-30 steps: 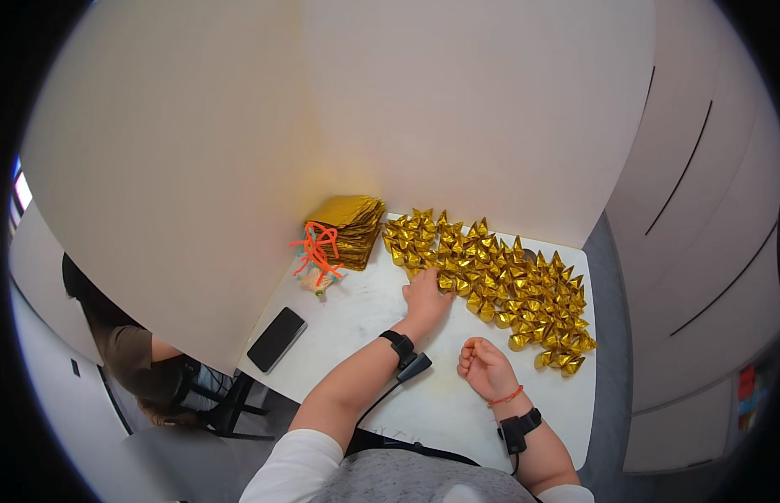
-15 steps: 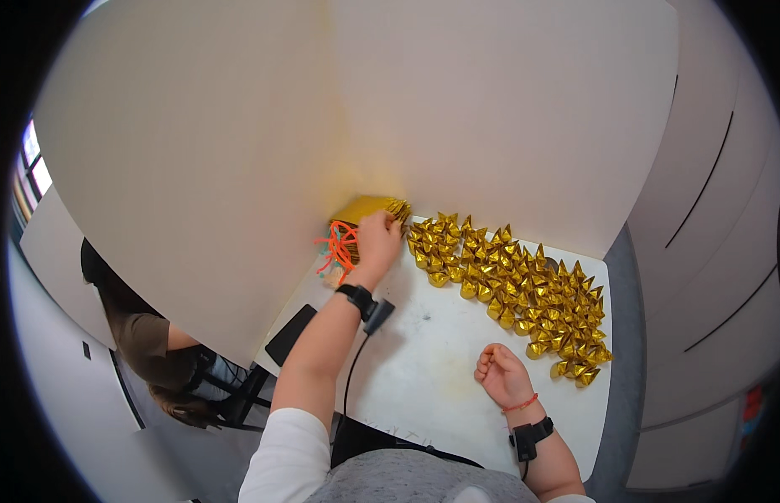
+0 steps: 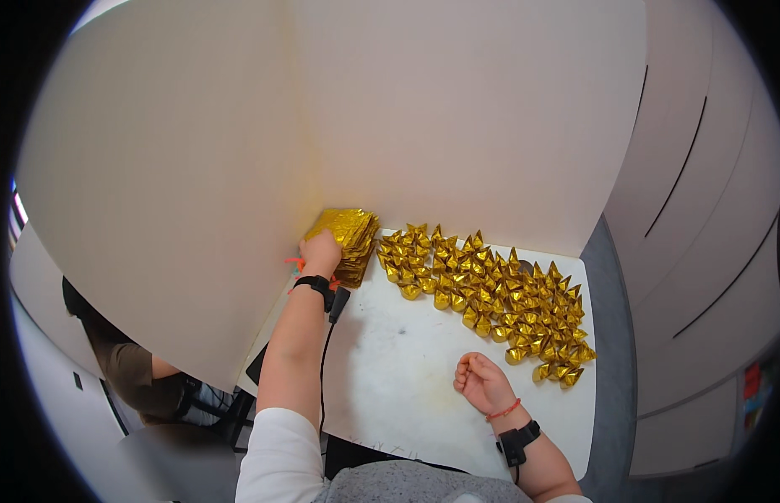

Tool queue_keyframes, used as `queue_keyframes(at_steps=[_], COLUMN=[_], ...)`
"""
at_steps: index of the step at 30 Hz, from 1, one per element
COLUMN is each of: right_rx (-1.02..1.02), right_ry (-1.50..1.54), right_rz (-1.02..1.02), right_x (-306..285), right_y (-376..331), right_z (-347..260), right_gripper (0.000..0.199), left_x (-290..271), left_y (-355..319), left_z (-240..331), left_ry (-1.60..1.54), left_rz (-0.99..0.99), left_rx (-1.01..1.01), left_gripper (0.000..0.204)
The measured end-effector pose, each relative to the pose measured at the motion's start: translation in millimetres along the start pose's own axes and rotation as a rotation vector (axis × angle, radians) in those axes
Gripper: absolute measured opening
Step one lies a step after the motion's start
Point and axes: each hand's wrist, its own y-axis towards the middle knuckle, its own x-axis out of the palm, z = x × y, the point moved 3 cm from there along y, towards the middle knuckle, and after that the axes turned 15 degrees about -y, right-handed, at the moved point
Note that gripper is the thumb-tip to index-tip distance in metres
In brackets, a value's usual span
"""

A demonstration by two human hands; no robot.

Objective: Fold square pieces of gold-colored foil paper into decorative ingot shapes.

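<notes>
A thick stack of gold foil paper (image 3: 356, 239) lies in the far left corner of the white table. My left hand (image 3: 321, 251) is closed at the front left edge of the stack, its fingers bent onto the foil; the fingertips are partly hidden. Orange-red string (image 3: 296, 265) peeks out around that hand. To the right of the stack stand many folded gold foil ingots (image 3: 491, 285) in packed rows, points upward. My right hand (image 3: 484, 381) rests on the table in front of the ingots, fingers curled in, with nothing seen in it.
Tall white panels (image 3: 457, 117) border the table (image 3: 407, 369) at the back and left. A dark flat object (image 3: 257, 365) lies at the left table edge, partly behind my forearm. Beyond the left panel sits another person (image 3: 130, 369). Black cables run from both wrist straps.
My left hand has moved from the right edge of the foil stack to its front left edge, covering most of the string. My right hand stays curled on the table. The view has shifted slightly.
</notes>
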Motion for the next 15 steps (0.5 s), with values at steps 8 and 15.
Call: queue_keyframes(at_steps=[8,15], right_rx=[-0.006,-0.002], right_ry=[0.000,0.002], right_rz=[-0.010,-0.009], right_x=[0,0], right_y=[1,3], right_z=[1,1], right_gripper=[0.015,0.015], left_x=[9,9], left_y=[9,10], left_z=[-1,-11], left_ry=[0.056,0.117], left_rz=[0.111,0.183], left_rx=[0.200,0.283], left_gripper=[0.020,0.014])
